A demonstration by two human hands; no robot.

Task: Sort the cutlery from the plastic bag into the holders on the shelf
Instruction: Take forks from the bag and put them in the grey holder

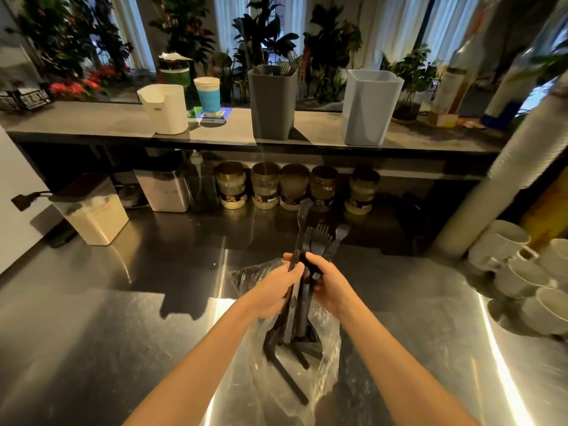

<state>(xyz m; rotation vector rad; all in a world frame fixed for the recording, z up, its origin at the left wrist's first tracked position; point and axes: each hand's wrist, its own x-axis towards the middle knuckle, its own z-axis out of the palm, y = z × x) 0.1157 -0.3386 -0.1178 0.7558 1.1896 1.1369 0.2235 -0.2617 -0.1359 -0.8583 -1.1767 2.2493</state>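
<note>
The steel counter (123, 318) carries a clear bag (325, 367), a lidded tub (95, 213), a row of jars (264, 187) at the back and white mugs (519, 272) on the right. On the shelf (92, 121) above stand a white holder (166, 109), a blue cup (208, 95), a dark holder (272, 103) and a pale holder (368, 109).

A brushed-steel tabletop (92, 318) carries bright streaks of reflected light. Behind it runs a grey shelf (92, 124), with deep shadow beneath. Beyond the shelf, leafy plants (264, 32) crowd tall windows hung with pale sheer curtains (451, 26), and daylight glows through them. Red flowers (70, 86) bloom at the left.
</note>
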